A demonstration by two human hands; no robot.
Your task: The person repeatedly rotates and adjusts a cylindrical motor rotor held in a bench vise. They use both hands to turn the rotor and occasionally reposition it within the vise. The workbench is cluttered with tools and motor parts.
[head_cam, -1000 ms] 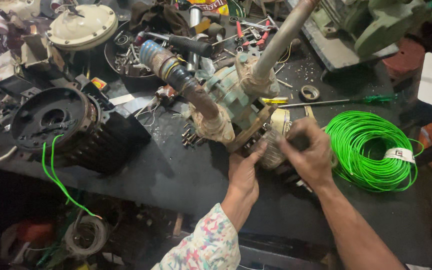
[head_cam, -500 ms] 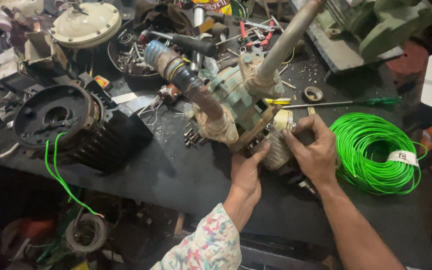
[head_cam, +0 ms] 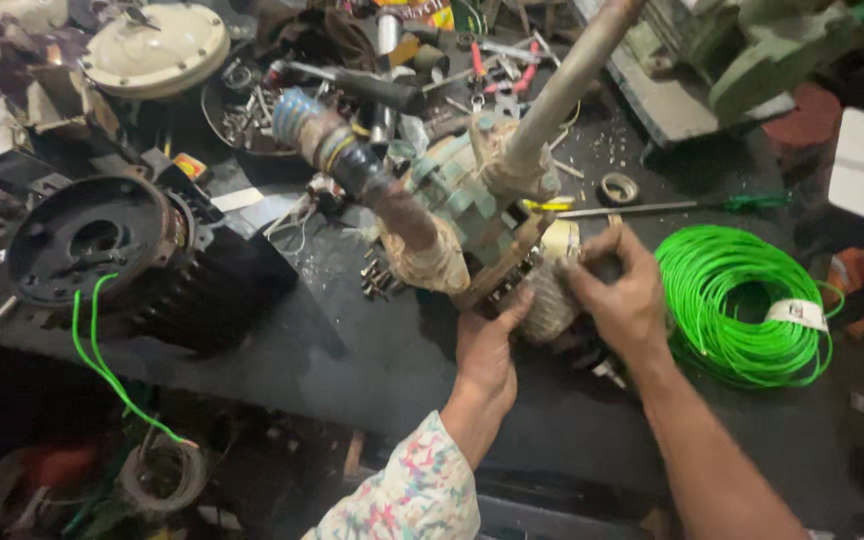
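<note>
Both my hands grip the pump (head_cam: 472, 215) just ahead of me: left hand (head_cam: 485, 350) beneath it, right hand (head_cam: 624, 298) around its wound end. Its pipe (head_cam: 562, 85) slants up and away.

Below the left hand's (head_cam: 484, 352) fingers and leftward, the dark bench (head_cam: 352, 345) lies bare up to the black motor housing (head_cam: 142, 262). Above both sets of fingers the pump (head_cam: 462, 215) and its pipes (head_cam: 562, 85) block the way. Just right of the right hand's (head_cam: 624, 300) fingers sits the green wire coil (head_cam: 742, 305); beyond them lies a screwdriver (head_cam: 672, 206).
</note>
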